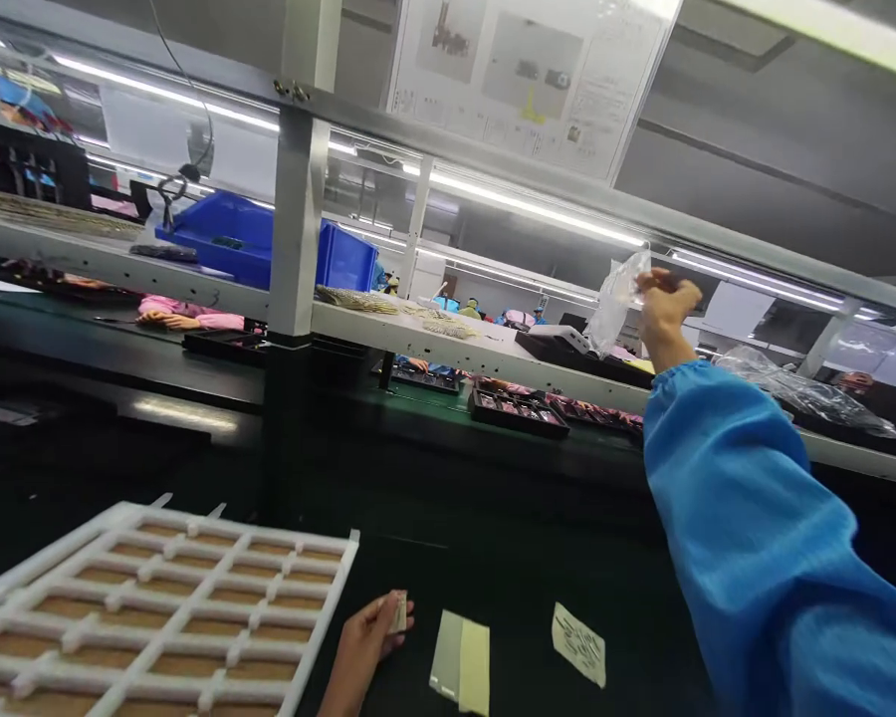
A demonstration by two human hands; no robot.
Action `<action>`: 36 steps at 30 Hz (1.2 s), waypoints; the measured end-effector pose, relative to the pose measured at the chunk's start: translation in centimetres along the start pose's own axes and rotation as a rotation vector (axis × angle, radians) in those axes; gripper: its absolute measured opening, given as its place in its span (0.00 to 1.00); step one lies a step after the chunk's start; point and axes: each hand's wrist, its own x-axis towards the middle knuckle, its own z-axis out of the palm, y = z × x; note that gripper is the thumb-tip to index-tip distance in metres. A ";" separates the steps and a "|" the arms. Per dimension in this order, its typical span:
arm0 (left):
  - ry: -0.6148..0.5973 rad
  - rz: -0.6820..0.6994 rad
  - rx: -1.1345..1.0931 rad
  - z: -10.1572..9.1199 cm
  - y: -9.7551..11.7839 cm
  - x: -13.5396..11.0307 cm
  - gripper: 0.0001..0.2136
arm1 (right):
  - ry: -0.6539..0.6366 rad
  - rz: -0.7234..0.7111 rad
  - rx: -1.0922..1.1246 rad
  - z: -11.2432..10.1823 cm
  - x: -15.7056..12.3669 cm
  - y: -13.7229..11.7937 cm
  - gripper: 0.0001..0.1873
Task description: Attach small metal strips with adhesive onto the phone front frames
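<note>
Dark bench [508,558]: left hand [365,637] tight on upright tab [399,612], right hand [664,304] tight on down-hanging clear bag [618,299]

Dark bench [508,568] carries white grid tray [254,535], pale card [461,662], printed slip [578,645].

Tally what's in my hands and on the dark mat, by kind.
Tray: 1
Slips: 2
Piece in left hand: 1
Bag in right hand: 1
Total: 5
</note>
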 end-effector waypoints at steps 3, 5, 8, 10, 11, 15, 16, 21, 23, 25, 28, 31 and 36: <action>-0.092 -0.061 -0.019 -0.1 0.5 -0.3 0.35 | 0.108 0.063 0.051 -1.4 -0.4 -3.4 0.02; -0.111 -0.055 -0.072 0.1 0.8 -0.9 0.33 | 0.096 0.082 0.092 -2.9 -2.3 -5.7 0.04; -0.125 -0.005 -0.160 0.6 1.1 -1.9 0.28 | 0.011 0.054 0.143 -5.2 -6.3 -9.0 0.06; -0.140 -0.005 -0.185 0.8 1.0 -2.4 0.24 | -0.054 0.061 0.146 -6.2 -8.9 -10.7 0.07; -0.143 -0.017 -0.189 0.8 0.8 -2.5 0.23 | -0.086 0.081 0.142 -6.5 -9.9 -11.3 0.07; -0.126 -0.065 -0.178 0.6 0.6 -2.5 0.20 | -0.188 0.189 0.162 -7.4 -12.5 -12.7 0.08; -0.120 -0.074 -0.177 0.5 0.7 -2.5 0.19 | -0.208 0.211 0.168 -7.6 -12.9 -12.8 0.10; -0.135 -0.120 -0.187 0.9 1.8 -3.9 0.13 | -0.379 0.392 0.217 -9.1 -17.6 -12.5 0.17; -0.141 -0.155 -0.191 0.9 1.8 -5.5 0.13 | -0.508 0.557 0.238 -9.7 -21.8 -11.5 0.19; -0.156 -0.181 -0.196 0.9 1.5 -7.3 0.14 | -0.624 0.756 0.268 -10.4 -26.9 -10.3 0.20; -0.249 -0.179 -0.178 0.8 0.6 -10.1 0.19 | -0.724 1.056 0.307 -11.6 -34.0 -8.5 0.20; -0.398 -0.151 -0.145 1.7 -0.6 -12.3 0.21 | -0.726 1.281 0.337 -12.6 -38.6 -7.2 0.21; -0.609 -0.115 -0.132 4.9 -2.8 -14.6 0.21 | -0.661 1.450 0.408 -14.1 -42.2 -6.3 0.20</action>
